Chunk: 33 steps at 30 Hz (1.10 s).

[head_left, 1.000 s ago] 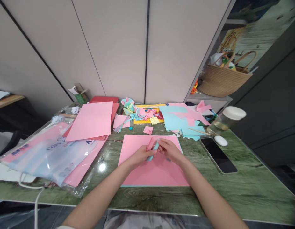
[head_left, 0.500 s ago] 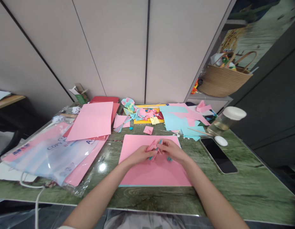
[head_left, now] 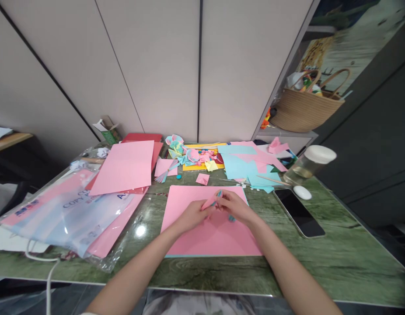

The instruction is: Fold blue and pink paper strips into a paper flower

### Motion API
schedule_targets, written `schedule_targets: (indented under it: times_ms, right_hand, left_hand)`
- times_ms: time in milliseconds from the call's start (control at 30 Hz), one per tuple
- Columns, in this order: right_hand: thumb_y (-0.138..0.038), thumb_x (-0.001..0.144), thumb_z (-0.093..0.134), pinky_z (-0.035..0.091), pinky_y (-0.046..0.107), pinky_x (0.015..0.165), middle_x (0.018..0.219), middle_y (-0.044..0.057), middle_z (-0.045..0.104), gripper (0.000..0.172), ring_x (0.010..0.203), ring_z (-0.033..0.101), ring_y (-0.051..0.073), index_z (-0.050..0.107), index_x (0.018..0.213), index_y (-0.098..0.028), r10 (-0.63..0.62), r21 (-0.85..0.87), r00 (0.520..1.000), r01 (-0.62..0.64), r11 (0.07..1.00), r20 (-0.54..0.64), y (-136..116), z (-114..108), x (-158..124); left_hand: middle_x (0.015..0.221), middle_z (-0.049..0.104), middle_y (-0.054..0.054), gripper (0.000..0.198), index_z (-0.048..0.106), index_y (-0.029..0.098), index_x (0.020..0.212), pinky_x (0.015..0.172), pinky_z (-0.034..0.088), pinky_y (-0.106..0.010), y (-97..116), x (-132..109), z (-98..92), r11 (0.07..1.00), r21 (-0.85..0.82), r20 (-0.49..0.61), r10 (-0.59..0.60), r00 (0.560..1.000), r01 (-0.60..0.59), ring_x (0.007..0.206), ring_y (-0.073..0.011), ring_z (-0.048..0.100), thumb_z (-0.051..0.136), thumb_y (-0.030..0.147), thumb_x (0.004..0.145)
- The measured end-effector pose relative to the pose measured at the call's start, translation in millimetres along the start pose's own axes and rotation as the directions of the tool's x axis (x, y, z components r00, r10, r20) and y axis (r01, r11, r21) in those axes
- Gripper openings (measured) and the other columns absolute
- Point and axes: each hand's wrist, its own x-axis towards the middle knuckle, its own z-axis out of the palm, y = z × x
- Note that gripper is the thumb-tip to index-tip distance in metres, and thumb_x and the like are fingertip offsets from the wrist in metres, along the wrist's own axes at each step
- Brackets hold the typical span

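Both my hands meet over a large pink paper sheet (head_left: 189,238) lying on the green table (head_left: 336,258). My left hand (head_left: 192,215) and my right hand (head_left: 235,206) pinch a small folded pink and light-blue paper piece (head_left: 211,201) between their fingertips, just above the sheet. A bit of blue paper (head_left: 232,218) shows under my right hand.
Plastic-wrapped copy paper (head_left: 64,210) and loose pink sheets (head_left: 125,166) lie at the left. Paper flowers and scraps (head_left: 192,155) and blue sheets (head_left: 242,166) sit at the back. A black phone (head_left: 299,212), a white oval object (head_left: 302,192) and a lidded jar (head_left: 309,164) are at the right. A woven basket (head_left: 304,109) stands on a shelf.
The folded piece has been turned and pressed flatter between my fingers; its blue side shows less than a second ago. My hands stay in the same place.
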Motion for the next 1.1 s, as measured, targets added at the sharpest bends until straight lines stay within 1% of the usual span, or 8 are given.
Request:
schedule_targets:
  times_ms: [100, 200, 400, 500, 600, 800, 933, 1100]
  right_hand:
    - [-0.038, 0.072, 0.054, 0.031, 0.021, 0.048, 0.057, -0.002, 0.049, 0.023, 0.050, 0.042, 0.007, 0.050, 0.067, -0.015, -0.015, -0.009, 0.999, 0.015, 1.000, -0.050, 3.2, 1.8, 1.6]
    - [-0.039, 0.071, 0.055, 0.030, 0.021, 0.045, 0.053, -0.003, 0.047, 0.025, 0.047, 0.041, 0.007, 0.049, 0.066, -0.016, -0.045, -0.023, 0.994, 0.043, 0.999, -0.099, 2.8, 3.9, 2.1]
    - [-0.032, 0.067, 0.061, 0.028, 0.019, 0.042, 0.052, -0.007, 0.043, 0.027, 0.043, 0.038, 0.005, 0.054, 0.090, -0.019, -0.126, -0.107, 0.987, 0.115, 0.988, -0.097, -10.7, 1.6, -1.6]
    - [-0.031, 0.067, 0.060, 0.032, 0.019, 0.041, 0.055, -0.006, 0.044, 0.020, 0.042, 0.041, 0.005, 0.054, 0.081, -0.018, -0.153, -0.177, 0.986, 0.139, 0.974, -0.070, -12.2, -2.2, -1.8]
    - [-0.033, 0.068, 0.059, 0.033, 0.019, 0.041, 0.058, -0.005, 0.045, 0.018, 0.042, 0.041, 0.005, 0.052, 0.074, -0.017, -0.176, -0.209, 0.982, 0.159, 0.965, -0.068, -9.0, -3.8, -0.5]
    - [-0.034, 0.075, 0.053, 0.033, 0.019, 0.043, 0.055, -0.005, 0.043, 0.018, 0.044, 0.041, 0.006, 0.049, 0.069, -0.018, -0.213, -0.246, 0.975, 0.191, 0.950, -0.065, -6.1, -2.6, -0.9]
    - [-0.033, 0.075, 0.053, 0.032, 0.020, 0.044, 0.055, -0.005, 0.043, 0.017, 0.045, 0.040, 0.007, 0.049, 0.068, -0.018, -0.224, -0.295, 0.972, 0.192, 0.936, -0.075, -8.1, -2.6, -2.5]
    - [-0.031, 0.075, 0.052, 0.030, 0.019, 0.045, 0.058, -0.005, 0.042, 0.016, 0.048, 0.038, 0.006, 0.048, 0.066, -0.017, -0.244, -0.342, 0.965, 0.199, 0.918, -0.095, -10.2, -0.5, -3.2]
  left_hand:
    - [0.064, 0.051, 0.000, 0.031, 0.057, 0.013, 0.080, 0.050, 0.029, -0.020, 3.7, -2.6, 3.0, 0.998, 0.031, -0.047, 0.049, 0.998, -0.048, 0.056, -0.0100, 0.042, 0.042, 0.040, 0.076]
    - [0.059, 0.046, 0.002, 0.031, 0.056, 0.013, 0.077, 0.048, 0.026, -0.020, 2.5, -0.6, 4.0, 0.998, -0.055, -0.058, 0.034, 0.998, -0.037, 0.051, -0.0079, 0.036, 0.042, 0.041, 0.077]
    - [0.047, 0.035, 0.005, 0.036, 0.054, 0.011, 0.072, 0.043, 0.016, -0.021, -0.7, 2.3, -3.7, 0.885, -0.447, 0.189, -0.048, 0.981, 0.129, 0.042, -0.0050, 0.025, 0.044, 0.045, 0.076]
    - [0.046, 0.035, 0.005, 0.032, 0.050, 0.012, 0.062, 0.043, 0.012, -0.022, 0.6, 1.4, -7.8, 0.825, -0.525, 0.293, -0.054, 0.955, 0.207, 0.040, -0.0039, 0.021, 0.050, 0.042, 0.073]
    - [0.046, 0.038, 0.004, 0.036, 0.043, 0.013, 0.050, 0.043, 0.013, -0.022, 1.0, 1.1, -9.6, 0.837, -0.502, 0.314, -0.059, 0.947, 0.218, 0.041, -0.0041, 0.026, 0.051, 0.041, 0.072]
    - [0.048, 0.040, 0.003, 0.043, 0.042, 0.013, 0.050, 0.044, 0.015, -0.022, 0.2, 0.0, -10.3, 0.886, -0.423, 0.256, -0.083, 0.963, 0.189, 0.043, -0.0053, 0.031, 0.047, 0.049, 0.073]
    - [0.046, 0.042, 0.003, 0.045, 0.050, 0.012, 0.057, 0.044, 0.017, -0.022, 5.3, -2.2, -8.3, 0.940, -0.317, 0.206, -0.057, 0.977, 0.122, 0.042, -0.0057, 0.030, 0.042, 0.051, 0.075]
    - [0.048, 0.050, 0.000, 0.046, 0.058, 0.009, 0.070, 0.049, 0.025, -0.022, 13.3, -4.6, -4.7, 0.982, -0.191, 0.074, 0.008, 0.997, 0.006, 0.049, -0.0090, 0.040, 0.041, 0.051, 0.076]
